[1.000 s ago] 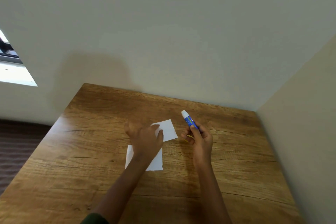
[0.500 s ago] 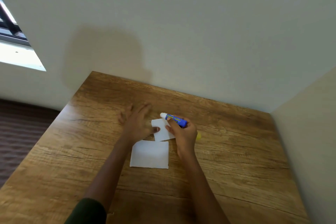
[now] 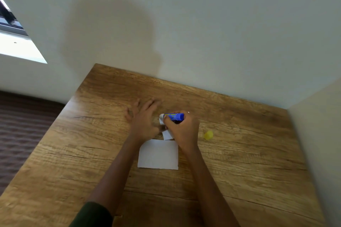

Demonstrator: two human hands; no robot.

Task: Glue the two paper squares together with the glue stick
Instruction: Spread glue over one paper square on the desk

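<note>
Two white paper squares lie on the wooden table [image 3: 239,171]. The nearer paper square [image 3: 158,155] lies flat and uncovered. The farther paper square [image 3: 167,134] is mostly hidden under my hands. My left hand [image 3: 144,120] rests flat with fingers spread, its thumb pinning that farther square. My right hand [image 3: 182,129] grips the blue glue stick [image 3: 173,116], which lies nearly level, its white tip pointing left over the farther square.
A small yellow cap [image 3: 208,135] lies on the table to the right of my right hand. Walls close the table at the back and the right. The left table edge drops to a dark floor [image 3: 22,125].
My right hand brought the glue stick left and down over the farther square. My left hand slid off the nearer square, which now lies uncovered, and the yellow cap shows.
</note>
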